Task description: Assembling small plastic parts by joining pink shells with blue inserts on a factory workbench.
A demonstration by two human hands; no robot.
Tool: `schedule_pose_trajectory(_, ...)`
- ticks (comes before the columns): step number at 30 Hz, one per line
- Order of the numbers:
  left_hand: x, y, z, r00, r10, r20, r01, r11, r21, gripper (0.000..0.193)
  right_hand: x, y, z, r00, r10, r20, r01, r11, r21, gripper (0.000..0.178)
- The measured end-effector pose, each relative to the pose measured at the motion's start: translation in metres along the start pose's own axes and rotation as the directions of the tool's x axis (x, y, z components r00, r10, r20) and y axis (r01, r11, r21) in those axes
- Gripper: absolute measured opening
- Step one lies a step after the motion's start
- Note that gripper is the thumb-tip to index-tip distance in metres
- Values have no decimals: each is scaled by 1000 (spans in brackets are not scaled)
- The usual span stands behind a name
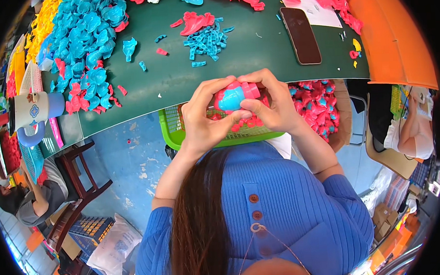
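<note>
Between my two hands is a small rounded pink and blue plastic toy part (232, 97), held just off the table's front edge. My left hand (205, 111) wraps its left side, fingers over the top and thumb below. From the right, my right hand (272, 101) grips the pink end, its thumb pressed near the blue face. Below the hands sits a green plastic basket (169, 132) with pink pieces in it. On the table ahead lie a small heap of blue plastic pieces (207, 42) and a pink piece (195, 22).
A large pile of blue plastic shells (90, 25) covers the table's left. A phone (301, 35) lies at the right, near an orange bin (392, 31). A cardboard box (344, 112) holds pink and blue parts. A handled cup (32, 111) stands far left. Other people sit on both sides.
</note>
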State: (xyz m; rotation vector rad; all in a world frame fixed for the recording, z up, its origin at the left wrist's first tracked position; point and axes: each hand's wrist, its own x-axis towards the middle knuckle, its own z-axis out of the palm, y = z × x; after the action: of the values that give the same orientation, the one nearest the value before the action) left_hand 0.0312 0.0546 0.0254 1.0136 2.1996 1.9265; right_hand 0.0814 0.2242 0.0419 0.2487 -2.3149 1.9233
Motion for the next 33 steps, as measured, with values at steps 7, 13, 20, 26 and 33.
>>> schedule_pose_trajectory(7, -2, -4, 2, 993, -109, -38, 106, 992, -71, 59, -1, 2, 4, 993, 117, -3, -116, 992, 53, 37)
schedule_pose_trajectory(13, -3, -6, -4, 979, -205, -7, 201, 966, -165, 58, 1, 3, -6, 977, 189, 103, -205, 964, 170, 39)
schedule_pose_trajectory(20, -1, -7, 14, 951, -255, -176, 170, 904, -392, 66, -7, 7, 9, 987, 85, -134, -75, 994, 76, 40)
schedule_pose_trajectory(26, -5, -14, 9, 948, -283, -146, 154, 809, -567, 63, 4, 7, 0, 981, -167, -99, 144, 968, -205, 37)
schedule_pose_trajectory(33, -5, -7, 10, 945, -327, -10, 262, 775, -574, 76, 13, -7, -5, 999, 22, -43, -27, 993, -116, 50)
